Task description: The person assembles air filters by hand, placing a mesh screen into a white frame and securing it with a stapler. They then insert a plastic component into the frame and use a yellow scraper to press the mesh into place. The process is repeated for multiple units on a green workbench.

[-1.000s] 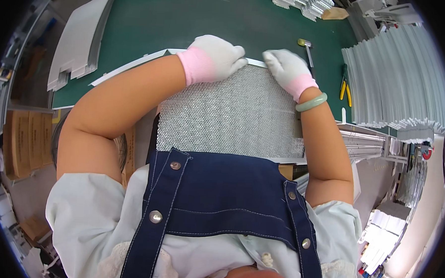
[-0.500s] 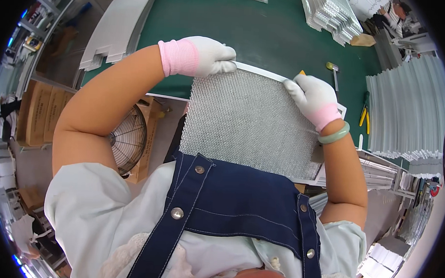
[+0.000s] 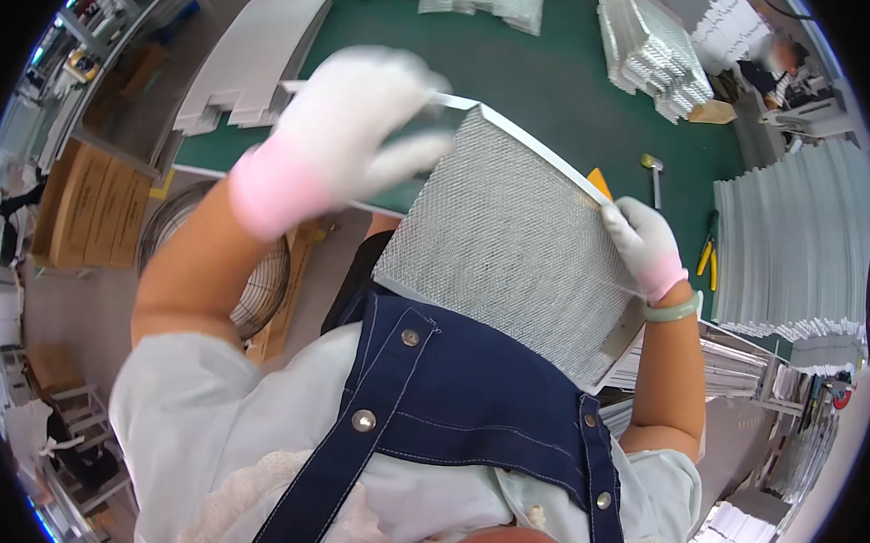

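A silver metal mesh panel (image 3: pixel 514 236) leans between the green table's edge and my apron, with a white frame strip (image 3: pixel 537 150) along its far edge. My right hand (image 3: pixel 645 244), in a white glove with a pink cuff, grips the frame at the panel's far right corner. My left hand (image 3: pixel 349 122), gloved alike and blurred, is raised over the panel's far left corner with thumb and fingers apart. Another white strip (image 3: pixel 457 102) extends left from that corner, partly hidden behind this hand. An orange pointed piece (image 3: pixel 600 182) shows just beyond the frame near my right hand.
On the green table (image 3: pixel 521 71) lie a mallet (image 3: pixel 654 169), yellow-handled pliers (image 3: pixel 707 259) and mesh stacks (image 3: pixel 653 53). Tall stacked pale strips (image 3: pixel 795 248) stand at right, flat grey sheets (image 3: pixel 260 50) at far left. A fan (image 3: pixel 260 283) and cartons (image 3: pixel 88 203) are at left.
My left hand has let go of the panel's far edge and moved left and nearer. The panel has turned clockwise, its right side dropping. My right hand has come nearer, still gripping the frame.
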The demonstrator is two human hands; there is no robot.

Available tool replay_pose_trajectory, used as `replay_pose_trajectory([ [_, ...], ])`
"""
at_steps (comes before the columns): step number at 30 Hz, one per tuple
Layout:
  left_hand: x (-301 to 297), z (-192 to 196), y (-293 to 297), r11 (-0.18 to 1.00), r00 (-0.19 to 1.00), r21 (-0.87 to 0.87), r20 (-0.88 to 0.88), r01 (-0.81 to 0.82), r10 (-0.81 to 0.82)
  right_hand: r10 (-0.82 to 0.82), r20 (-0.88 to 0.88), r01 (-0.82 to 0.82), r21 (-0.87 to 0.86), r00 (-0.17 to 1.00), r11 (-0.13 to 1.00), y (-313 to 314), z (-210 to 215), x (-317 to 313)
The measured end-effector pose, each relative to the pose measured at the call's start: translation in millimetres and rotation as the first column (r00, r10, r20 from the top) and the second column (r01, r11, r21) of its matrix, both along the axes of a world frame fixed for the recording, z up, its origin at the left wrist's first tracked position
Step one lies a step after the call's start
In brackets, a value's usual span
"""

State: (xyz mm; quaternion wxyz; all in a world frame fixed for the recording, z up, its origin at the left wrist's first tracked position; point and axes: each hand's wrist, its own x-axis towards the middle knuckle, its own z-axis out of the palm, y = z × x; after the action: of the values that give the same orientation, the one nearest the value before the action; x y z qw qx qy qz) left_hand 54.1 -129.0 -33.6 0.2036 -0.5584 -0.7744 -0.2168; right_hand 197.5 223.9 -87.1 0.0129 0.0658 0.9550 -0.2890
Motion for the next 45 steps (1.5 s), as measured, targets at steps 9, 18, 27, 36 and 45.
replay_pose_trajectory([
  [9, 62.2, -105.0, 19.8, 0.991, 0.292, 0.104, 0.953, -0.080, -0.076, -0.299, -0.257, 0.260, -0.173, 0.919, 0.950, 7.5, 40.9, 19.2],
  [18, -3.0, -5.9, 87.4, 0.826, 0.607, 0.543, 0.711, -0.153, -0.355, -0.366, -0.487, 0.081, -0.512, 0.793, 0.855, 5.0, -37.3, -18.7],
  [27, 33.3, -35.9, 60.5, 0.886, 0.465, 0.462, 0.776, 0.038, -0.425, -0.150, 0.006, 0.114, -0.677, 0.989, 0.727, -3.0, -89.6, 19.5],
  [36, 112.3, -90.1, 38.2, 0.751, 0.632, 0.432, 0.412, 0.499, -0.657, 0.369, -0.040, -0.366, 0.065, 0.929, 0.928, 7.0, -91.0, 16.8],
  [45, 104.9, -78.1, 39.3, 0.782, 0.695, 0.461, 0.391, 0.419, -0.603, 0.340, 0.070, -0.343, 0.023, 0.938, 0.939, 11.1, -88.5, -1.9],
])
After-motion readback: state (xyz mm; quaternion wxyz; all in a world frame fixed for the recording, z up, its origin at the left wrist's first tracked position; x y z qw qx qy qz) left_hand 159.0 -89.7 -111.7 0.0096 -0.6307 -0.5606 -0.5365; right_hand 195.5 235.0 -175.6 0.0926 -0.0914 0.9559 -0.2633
